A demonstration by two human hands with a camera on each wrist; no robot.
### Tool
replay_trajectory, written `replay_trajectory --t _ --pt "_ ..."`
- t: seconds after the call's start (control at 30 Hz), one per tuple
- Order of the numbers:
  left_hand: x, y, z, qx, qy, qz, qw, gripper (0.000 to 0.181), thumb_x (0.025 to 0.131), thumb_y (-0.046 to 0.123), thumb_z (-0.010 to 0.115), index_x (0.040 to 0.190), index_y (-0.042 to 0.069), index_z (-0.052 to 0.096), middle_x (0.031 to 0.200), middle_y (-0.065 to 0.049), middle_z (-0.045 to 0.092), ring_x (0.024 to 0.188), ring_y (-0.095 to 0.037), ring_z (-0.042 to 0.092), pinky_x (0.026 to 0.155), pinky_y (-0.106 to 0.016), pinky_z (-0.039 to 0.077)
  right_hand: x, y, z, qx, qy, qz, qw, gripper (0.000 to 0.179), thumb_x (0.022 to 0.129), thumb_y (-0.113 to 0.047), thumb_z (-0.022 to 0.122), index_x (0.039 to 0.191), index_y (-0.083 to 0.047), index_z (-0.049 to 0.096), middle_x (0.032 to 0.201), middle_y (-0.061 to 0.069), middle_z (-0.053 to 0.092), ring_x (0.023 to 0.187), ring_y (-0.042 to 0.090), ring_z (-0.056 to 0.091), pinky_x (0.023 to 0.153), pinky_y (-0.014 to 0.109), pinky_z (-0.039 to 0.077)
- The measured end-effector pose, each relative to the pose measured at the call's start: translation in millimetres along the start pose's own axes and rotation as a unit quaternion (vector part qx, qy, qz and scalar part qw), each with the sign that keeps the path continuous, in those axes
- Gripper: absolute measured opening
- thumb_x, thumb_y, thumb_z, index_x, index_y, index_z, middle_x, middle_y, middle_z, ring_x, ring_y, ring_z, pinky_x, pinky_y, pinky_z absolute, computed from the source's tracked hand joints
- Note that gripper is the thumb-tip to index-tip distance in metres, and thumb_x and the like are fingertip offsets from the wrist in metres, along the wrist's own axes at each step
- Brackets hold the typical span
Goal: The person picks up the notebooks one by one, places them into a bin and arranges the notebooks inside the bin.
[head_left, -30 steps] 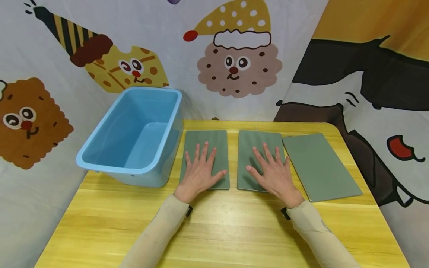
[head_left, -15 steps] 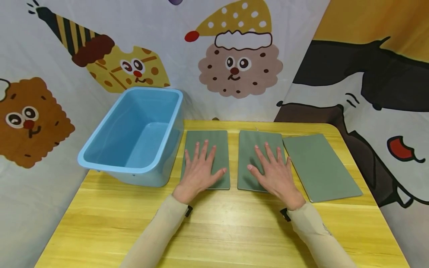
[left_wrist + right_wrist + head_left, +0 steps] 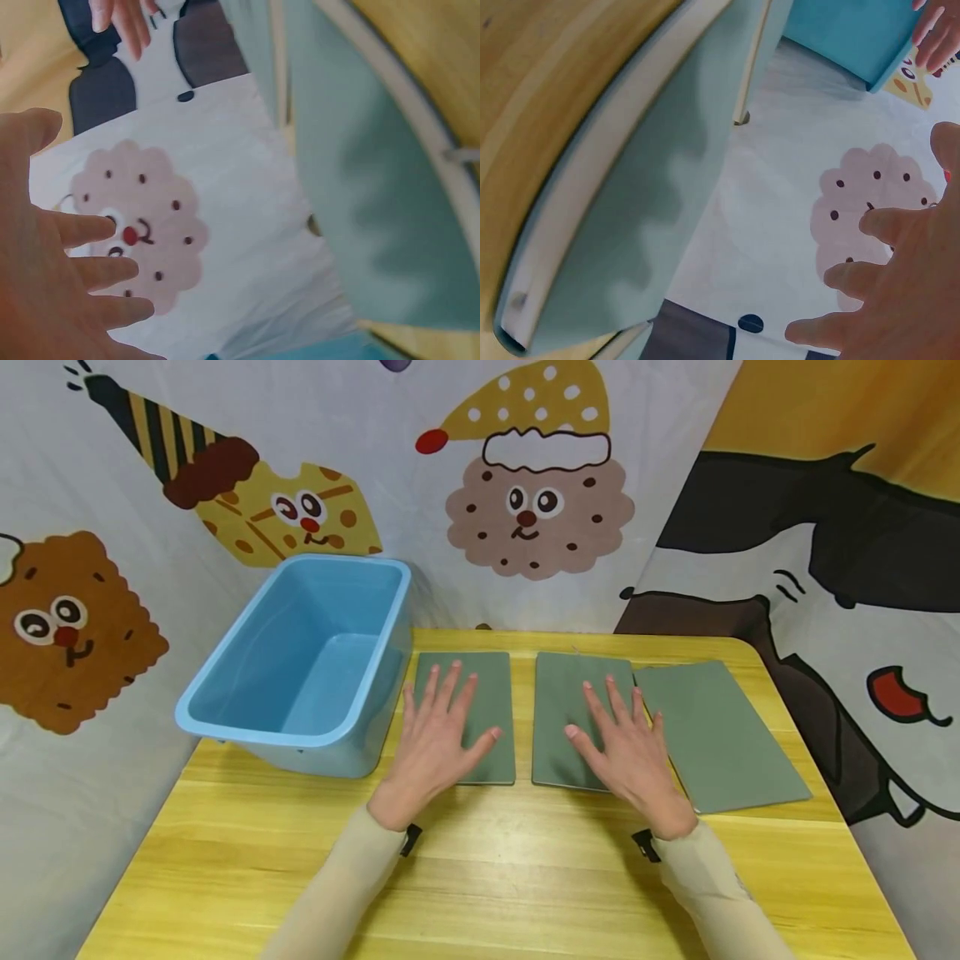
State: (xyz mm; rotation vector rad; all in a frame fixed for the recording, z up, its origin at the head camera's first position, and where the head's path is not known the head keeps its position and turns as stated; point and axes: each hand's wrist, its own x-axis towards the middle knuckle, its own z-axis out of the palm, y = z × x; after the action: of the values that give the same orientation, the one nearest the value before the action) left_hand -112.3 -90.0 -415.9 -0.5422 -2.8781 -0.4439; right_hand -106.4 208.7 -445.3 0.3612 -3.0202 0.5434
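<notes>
Three notebooks with plain grey-green covers lie side by side. My left hand (image 3: 435, 743), palm down with fingers spread, is above the left notebook (image 3: 491, 693). Over the middle notebook (image 3: 555, 693) is my right hand (image 3: 630, 760), also spread and holding nothing. The right notebook (image 3: 727, 735) lies slanted beside the middle one. In the left wrist view, a gap separates the left hand (image 3: 67, 262) from the notebook cover (image 3: 375, 187), which bears a shadow. Pale page edges show on the notebook (image 3: 667, 187) in the right wrist view, apart from the right hand (image 3: 907, 277).
A light blue plastic bin (image 3: 360, 693), with nothing in it, stands at the left back of the wooden table (image 3: 495, 877). Behind the table hangs a white cloth (image 3: 420, 510) printed with cartoon biscuits and cheese.
Both hands have risen slightly and drifted apart, the left hand to the left and the right hand to the right. The notebooks and bin keep their places on the table.
</notes>
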Motion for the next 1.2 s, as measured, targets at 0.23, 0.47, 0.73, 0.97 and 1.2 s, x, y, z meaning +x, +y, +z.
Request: replay_trajectory --t 0.23,0.47,0.73,0.97,1.2 --pt "-8.0 2.5 -28.5 0.008 0.048 0.011 0.9987 0.082 0.099 0.061 0.056 0.161 0.011 0.038 0.171 -0.014 0.021 0.158 -0.037 0.012 0.122 -0.067 0.006 -3.4 2 -11 0.008 0.009 0.009 0.9999 0.076 0.106 -0.062 0.038 0.168 -0.021 0.019 0.173 0.016 0.007 0.153 0.056 0.003 0.107 0.086 0.009" --pt "-17.8 -4.5 -48.9 0.009 0.109 0.027 0.9937 0.081 0.098 0.058 0.057 0.16 0.008 0.04 0.17 -0.014 0.023 0.158 -0.038 0.015 0.122 -0.069 0.007 -8.5 10 -21 0.011 0.026 0.018 0.9994 0.076 0.106 -0.061 0.04 0.168 -0.021 0.019 0.173 0.016 0.007 0.151 0.059 0.006 0.106 0.087 0.011" --pt "-26.1 -18.1 -75.0 0.01 0.16 0.006 0.9871 0.084 0.099 0.065 0.044 0.159 0.006 0.041 0.17 -0.015 0.023 0.155 -0.045 0.019 0.122 -0.068 0.004 -14.4 28 -30 0.008 0.035 0.035 0.9988 0.076 0.107 -0.059 0.04 0.168 -0.02 0.018 0.172 0.019 0.009 0.15 0.061 0.006 0.104 0.088 0.011" --pt "-33.5 -42.0 -86.6 0.017 0.179 -0.031 0.9832 0.093 0.099 0.077 0.029 0.158 0.005 0.041 0.169 -0.019 0.026 0.154 -0.047 0.02 0.121 -0.07 0.006 -20.7 44 -31 0.007 0.033 0.049 0.9982 0.075 0.108 -0.058 0.039 0.168 -0.02 0.016 0.172 0.02 0.005 0.148 0.064 0.005 0.103 0.089 0.01" --pt "-46.4 -72.7 -99.4 0.019 0.187 -0.079 0.9789 0.088 0.1 0.07 0.042 0.157 0.003 0.042 0.169 -0.019 0.024 0.155 -0.047 0.018 0.119 -0.074 0.007 -27.0 66 -31 0.008 0.031 0.068 0.9972 0.075 0.108 -0.058 0.039 0.168 -0.02 0.016 0.172 0.019 0.004 0.148 0.065 0.005 0.102 0.089 0.01"
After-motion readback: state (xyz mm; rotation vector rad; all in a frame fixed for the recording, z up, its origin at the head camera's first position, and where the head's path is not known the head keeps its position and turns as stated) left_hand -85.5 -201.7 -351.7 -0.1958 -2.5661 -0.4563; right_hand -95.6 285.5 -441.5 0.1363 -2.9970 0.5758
